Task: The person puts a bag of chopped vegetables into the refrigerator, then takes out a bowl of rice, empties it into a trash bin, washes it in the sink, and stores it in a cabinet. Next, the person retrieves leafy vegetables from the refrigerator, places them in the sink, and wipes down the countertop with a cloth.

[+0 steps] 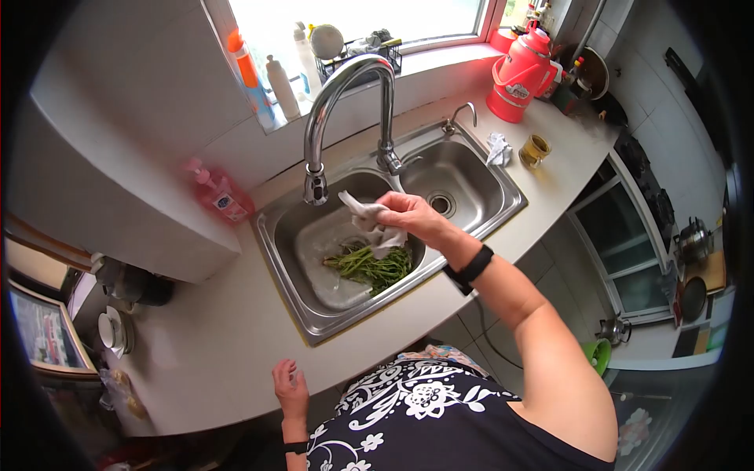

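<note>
My right hand (415, 216) is closed on a white cloth (365, 210), pinching it above the left basin of the steel sink (292, 322). The cloth hangs down from my fingers in loose folds. Under it a bunch of long-stemmed green vegetables (369, 268) lies in the basin, partly covered from view by the cloth. My left hand (290, 385) is by the counter's front edge, fingers loosely bent and apart, with nothing in it. The tall curved faucet (316, 188) ends just left of the cloth.
A pink soap bottle (222, 196) stands left of the sink. On the right are a crumpled white cloth (498, 149), a glass cup (535, 150) and a red thermos (518, 78). Bottles (281, 86) line the window sill. The right basin has a drain (442, 204).
</note>
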The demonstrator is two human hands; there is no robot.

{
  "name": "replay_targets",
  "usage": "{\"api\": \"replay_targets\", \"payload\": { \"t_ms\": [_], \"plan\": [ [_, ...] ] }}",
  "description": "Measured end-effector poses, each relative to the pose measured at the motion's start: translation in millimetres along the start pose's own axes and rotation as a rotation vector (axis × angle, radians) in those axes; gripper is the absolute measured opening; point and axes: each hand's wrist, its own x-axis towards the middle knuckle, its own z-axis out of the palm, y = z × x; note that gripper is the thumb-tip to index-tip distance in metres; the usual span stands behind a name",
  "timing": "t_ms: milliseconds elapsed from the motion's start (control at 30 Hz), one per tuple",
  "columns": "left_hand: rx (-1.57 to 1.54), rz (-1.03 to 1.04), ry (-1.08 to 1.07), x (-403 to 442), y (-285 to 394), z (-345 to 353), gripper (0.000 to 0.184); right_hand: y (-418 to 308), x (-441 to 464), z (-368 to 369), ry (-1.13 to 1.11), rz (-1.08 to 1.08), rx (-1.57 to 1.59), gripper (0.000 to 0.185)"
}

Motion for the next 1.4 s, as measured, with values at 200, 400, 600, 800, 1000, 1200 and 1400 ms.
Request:
{"api": "replay_targets", "payload": {
  "t_ms": [200, 400, 600, 800, 1000, 1200, 1400],
  "plan": [
    [0.023, 0.038, 0.001, 24, 25, 8, 0.028, -24, 4, -80, 0.181, 0.048, -0.127, 0.013],
    [0.003, 0.096, 0.036, 52, 46, 26, 0.030, -57, 37, -156, 0.262, 0.109, -0.207, 0.027],
    [0.103, 0.094, -0.026, 69, 71, 44, 0.028, 80, 100, -201, 0.328, 0.511, -0.186, 0.029],
    [0.176, -0.030, -0.055, 54, 61, 49, 0.022, 164, 127, -251, 0.494, 0.429, -0.705, 0.035],
    [-0.040, -0.206, -0.085, 95, 116, 70, 0.020, 273, 120, -204, 0.009, 0.200, -1.286, 0.067],
    [-0.170, -0.097, -0.139, 182, 182, 71, 0.019, 292, 127, -234, 0.450, 0.426, -0.658, 0.030],
    [-0.303, -0.042, -0.305, 217, 197, 98, 0.018, 81, 78, -193, 0.266, 0.311, 0.488, 0.026]
  ]
}}
